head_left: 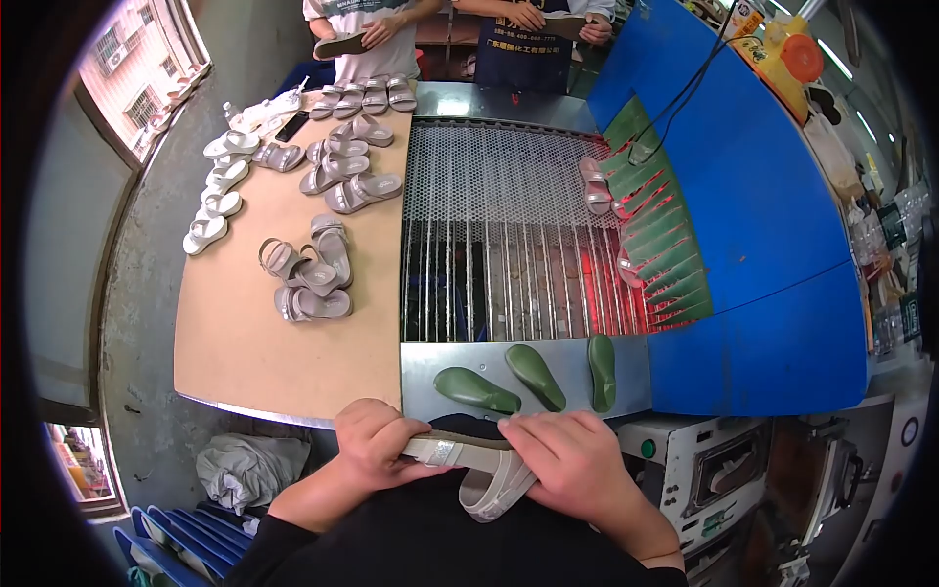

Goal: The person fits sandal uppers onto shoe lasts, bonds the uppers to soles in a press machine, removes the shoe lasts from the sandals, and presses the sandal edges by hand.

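In the head view, the strapped sandal is held up in front of the wearer's dark top, just on the near side of the metal ledge. Its long axis runs roughly left to right, dipping a little toward the right; fingers cover its ends, so which is the toe cannot be told. A loose strap loop hangs below it near the right hand.

Beyond the sandal, 3 green shoe lasts lie on the ledge, between it and the conveyor. At the conveyor's right, pale sandals sit beside a green strip curtain lit red, at the mouth of a blue housing. The table to the left carries taupe sandals in groups and a column of white sandals. At the far end, 2 people each hold a sole-like piece.

The left hand clasps the sandal's left end and the right hand its right, each grip closed about it, opened only by its thickness.
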`<state>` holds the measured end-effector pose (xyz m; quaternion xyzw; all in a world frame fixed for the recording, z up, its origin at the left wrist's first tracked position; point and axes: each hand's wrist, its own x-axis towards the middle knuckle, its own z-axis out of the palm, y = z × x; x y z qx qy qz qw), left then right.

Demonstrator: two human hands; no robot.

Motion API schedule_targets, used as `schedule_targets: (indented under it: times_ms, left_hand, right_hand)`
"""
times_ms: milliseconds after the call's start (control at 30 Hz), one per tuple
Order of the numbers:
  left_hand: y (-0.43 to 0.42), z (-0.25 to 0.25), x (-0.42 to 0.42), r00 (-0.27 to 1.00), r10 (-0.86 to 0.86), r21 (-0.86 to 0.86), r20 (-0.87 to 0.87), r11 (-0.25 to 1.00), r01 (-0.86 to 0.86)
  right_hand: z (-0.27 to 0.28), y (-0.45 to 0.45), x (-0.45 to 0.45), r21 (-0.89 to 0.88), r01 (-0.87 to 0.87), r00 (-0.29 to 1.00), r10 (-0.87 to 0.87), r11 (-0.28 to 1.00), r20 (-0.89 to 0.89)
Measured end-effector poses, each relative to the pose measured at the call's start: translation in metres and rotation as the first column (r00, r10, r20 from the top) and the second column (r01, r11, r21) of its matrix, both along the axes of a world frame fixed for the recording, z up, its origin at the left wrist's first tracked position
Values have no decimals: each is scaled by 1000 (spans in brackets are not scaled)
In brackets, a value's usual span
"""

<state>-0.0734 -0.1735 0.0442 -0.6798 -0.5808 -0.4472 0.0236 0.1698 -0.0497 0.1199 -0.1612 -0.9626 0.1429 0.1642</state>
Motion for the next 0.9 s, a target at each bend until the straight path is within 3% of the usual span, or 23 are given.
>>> schedule_targets:
  times_ms: [67,267,367,467,567,667,900]
  left_hand:
    - [-2,1,1,1000,-7,-11,-6,1000,7]
    - [-2,16,-1,998,-50,-101,-47,994,45]
    - [2,12,-2,996,-69,-73,-53,995,65]
    - [3,14,-1,995,-67,-27,-70,998,65]
    - [6,14,0,991,-89,0,-102,996,89]
    - [8,14,-1,984,-128,-5,-126,992,128]
    - [8,15,-3,983,-136,-48,-126,990,131]
  right_hand:
    - [-13,-1,4,-22,-63,995,64,998,76]
    - [-17,-7,7,260,-228,970,194,938,149]
    - [-25,-4,9,18,-182,980,180,983,80]
    - [8,1,-5,-71,-63,995,68,996,75]
    - [21,1,-15,-105,-63,989,76,993,125]
    - [10,4,-13,-159,-274,940,299,949,166]
    - [16,-2,-16,-191,-218,945,255,957,203]
